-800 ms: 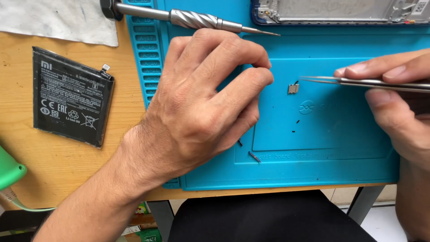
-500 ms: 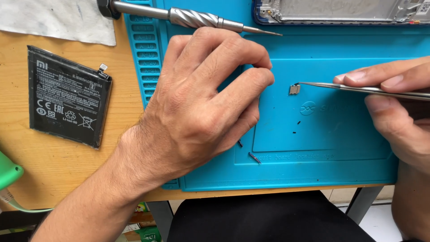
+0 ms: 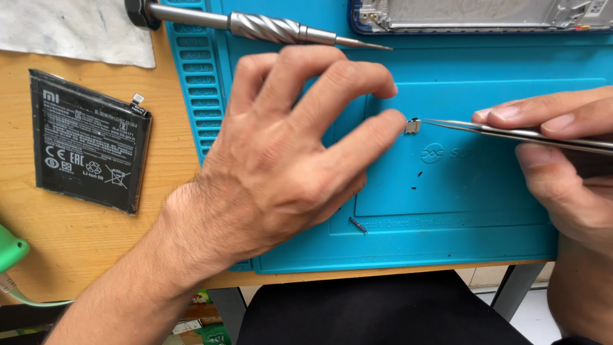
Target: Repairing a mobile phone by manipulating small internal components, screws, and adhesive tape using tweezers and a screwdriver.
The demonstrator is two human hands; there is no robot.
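Note:
My left hand (image 3: 281,166) rests on the blue work mat (image 3: 485,211), fingers spread, with a fingertip touching a tiny silver metal part (image 3: 412,126). My right hand (image 3: 562,153) comes in from the right and holds thin metal tweezers (image 3: 511,133). The tweezer tips meet the small part from its right side. Whether the tips pinch the part or only touch it is unclear.
A screwdriver (image 3: 255,24) with a twisted metal grip lies along the mat's top. A phone frame (image 3: 479,14) sits at the top edge. A black flat battery (image 3: 86,147) lies on the wooden table at left, below a grey cloth (image 3: 70,29). Tiny screws (image 3: 357,225) lie on the mat.
My left fingers have spread, and one fingertip has reached the small part. The tweezer tips stay at the part. The view has shifted slightly.

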